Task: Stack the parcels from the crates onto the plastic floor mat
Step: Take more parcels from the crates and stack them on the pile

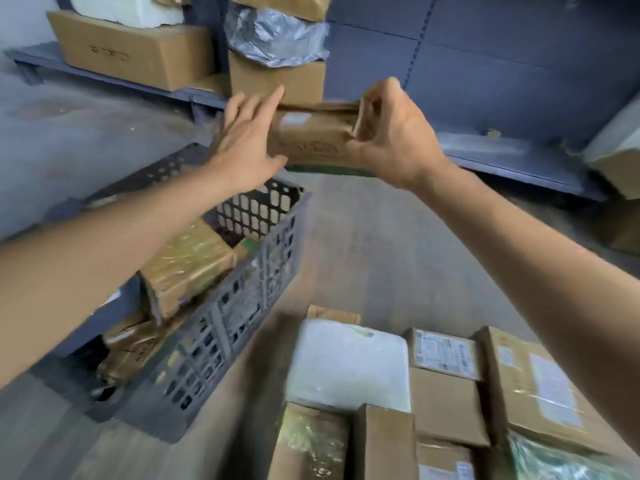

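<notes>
Head view, lower left: grey crate (pixel 221 341) sits on the floor with a few taped parcels (pixel 187 261) leaning inside. Up in the middle, the left grip (pixel 247 143) is spread wide, fingers straight, at the left end of a cardboard parcel (pixel 311 143). It's touching or just beside, too blurry to call. The right grip (pixel 391 136) pinches that parcel's torn right end, fingers curled round it, so the parcel hangs between both grips above the crate's far corner. Lower right, more parcels (pixel 446 407) lie packed side by side.
</notes>
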{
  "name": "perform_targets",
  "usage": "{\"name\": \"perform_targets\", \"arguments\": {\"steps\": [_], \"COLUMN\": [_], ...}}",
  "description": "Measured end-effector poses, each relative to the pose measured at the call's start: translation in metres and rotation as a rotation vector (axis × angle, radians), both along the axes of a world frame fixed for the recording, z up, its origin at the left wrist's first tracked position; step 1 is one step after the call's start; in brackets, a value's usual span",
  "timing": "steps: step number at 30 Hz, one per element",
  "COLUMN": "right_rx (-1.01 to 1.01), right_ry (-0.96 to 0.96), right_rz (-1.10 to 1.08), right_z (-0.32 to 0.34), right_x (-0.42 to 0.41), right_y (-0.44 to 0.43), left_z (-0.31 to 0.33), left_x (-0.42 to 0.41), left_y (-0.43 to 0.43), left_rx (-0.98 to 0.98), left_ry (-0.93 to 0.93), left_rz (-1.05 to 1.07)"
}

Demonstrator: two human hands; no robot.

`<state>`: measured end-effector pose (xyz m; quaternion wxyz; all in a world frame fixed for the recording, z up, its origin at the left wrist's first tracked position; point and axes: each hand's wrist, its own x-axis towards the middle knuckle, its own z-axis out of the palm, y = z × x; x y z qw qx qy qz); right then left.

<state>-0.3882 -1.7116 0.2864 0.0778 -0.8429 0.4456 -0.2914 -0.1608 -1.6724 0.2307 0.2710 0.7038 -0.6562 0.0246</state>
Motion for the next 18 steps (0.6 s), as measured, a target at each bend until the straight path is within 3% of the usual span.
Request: {"name": "perform_targets", "arguments": {"steps": [4, 10, 18], "right_rx": [0.005, 0.201, 0.388], "right_ry": [0.14, 0.349, 0.289], "right_rz": [0.022, 0.087, 0.179], "right_z": [-0.005, -0.079, -0.171], "right_x": [-0.067, -0.128, -0.156], "right_y": [-0.004, -0.016, -0.031], "left_z": [-0.017, -0.112, -0.197], "left_x": [-0.086, -0.177, -0.203], "left_y": [-0.027, -0.034, -0.036], "left_rx": [0.109, 0.419, 0.592], "left_ry": [0.177, 0.283, 0.404], "left_rz": [-0.195, -0.382, -0.307]}}
